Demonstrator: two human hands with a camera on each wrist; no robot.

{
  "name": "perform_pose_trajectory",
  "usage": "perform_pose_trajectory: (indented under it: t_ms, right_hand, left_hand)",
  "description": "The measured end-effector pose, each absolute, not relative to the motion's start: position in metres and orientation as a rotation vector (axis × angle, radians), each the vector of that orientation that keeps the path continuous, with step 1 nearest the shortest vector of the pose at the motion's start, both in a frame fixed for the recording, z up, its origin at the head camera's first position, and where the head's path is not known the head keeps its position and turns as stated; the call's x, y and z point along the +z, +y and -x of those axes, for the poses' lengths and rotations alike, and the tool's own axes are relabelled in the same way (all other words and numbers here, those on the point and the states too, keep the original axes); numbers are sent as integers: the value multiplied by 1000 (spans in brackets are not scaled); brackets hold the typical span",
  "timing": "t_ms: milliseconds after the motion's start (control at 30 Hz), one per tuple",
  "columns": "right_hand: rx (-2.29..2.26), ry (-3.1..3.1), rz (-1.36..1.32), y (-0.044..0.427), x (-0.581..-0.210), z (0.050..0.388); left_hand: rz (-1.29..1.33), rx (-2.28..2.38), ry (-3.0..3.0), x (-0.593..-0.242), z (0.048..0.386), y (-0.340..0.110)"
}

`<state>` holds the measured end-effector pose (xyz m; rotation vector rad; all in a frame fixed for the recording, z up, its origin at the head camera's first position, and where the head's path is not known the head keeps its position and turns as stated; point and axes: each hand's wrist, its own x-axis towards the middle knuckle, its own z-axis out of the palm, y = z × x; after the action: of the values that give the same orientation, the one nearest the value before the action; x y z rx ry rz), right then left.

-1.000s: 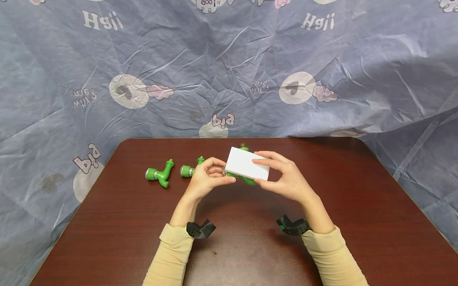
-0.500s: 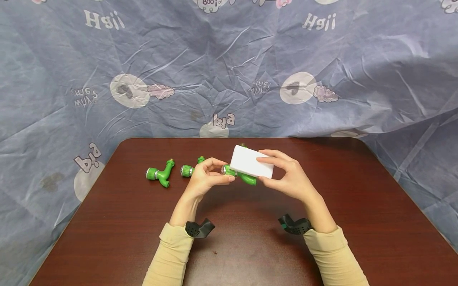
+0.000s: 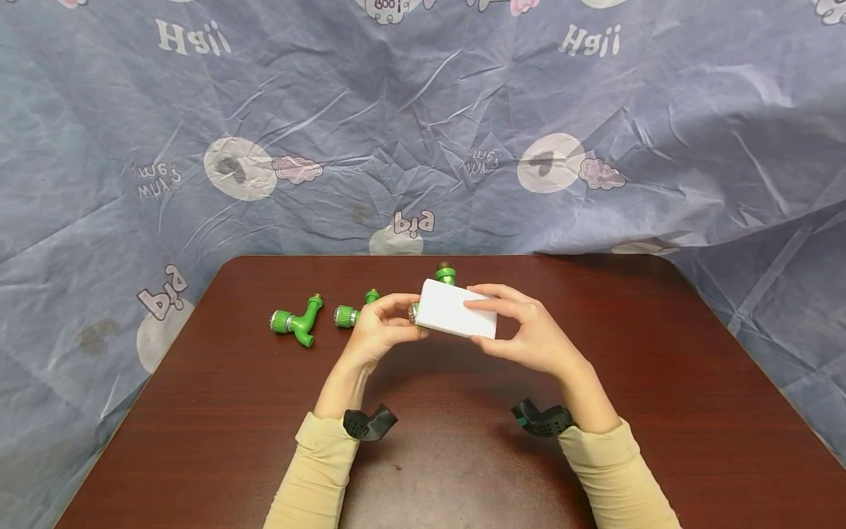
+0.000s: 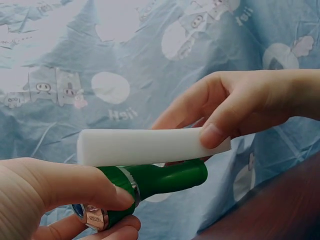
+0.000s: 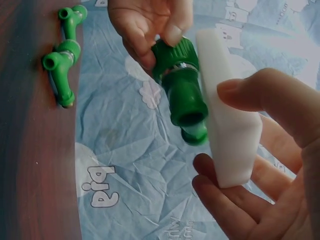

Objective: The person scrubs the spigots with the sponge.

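My left hand (image 3: 377,330) pinches the ribbed knob of a green faucet (image 5: 182,92), holding it up above the table. In the right wrist view the faucet's open spout points toward the camera. Between thumb and fingers, my right hand (image 3: 535,327) grips a white sponge block (image 3: 456,308). The sponge lies against the faucet's upper side in the left wrist view and covers much of its body in the head view. Only the threaded inlet (image 3: 446,272) and a bit of the knob show past it there.
Two more green faucets lie on the dark brown table (image 3: 231,411): one at the left (image 3: 297,322), another faucet (image 3: 345,316) partly behind my left hand. A patterned blue-grey cloth (image 3: 423,132) hangs behind the table.
The sponge moved right along the faucet, then back left and slightly down, with my right hand. More of the threaded inlet shows now. The left hand stays in about the same place.
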<state>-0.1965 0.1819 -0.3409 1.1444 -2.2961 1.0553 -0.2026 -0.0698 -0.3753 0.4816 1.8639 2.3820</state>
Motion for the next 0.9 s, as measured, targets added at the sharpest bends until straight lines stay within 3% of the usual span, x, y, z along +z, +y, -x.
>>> perform_pose_trajectory:
  t_ms: [333,667,900]
  right_hand:
    - [1068,-2318,-986,184,-339,195]
    - [1008,-2300,-1074,186,-337,194]
    - [983,-2317,-927,190,-336,195]
  left_hand:
    - [-503,2404,1899,-375,204,-73]
    - [-451,2529,1963,-376,205,-74]
    - [-465,2534,1958,-376,205,-75]
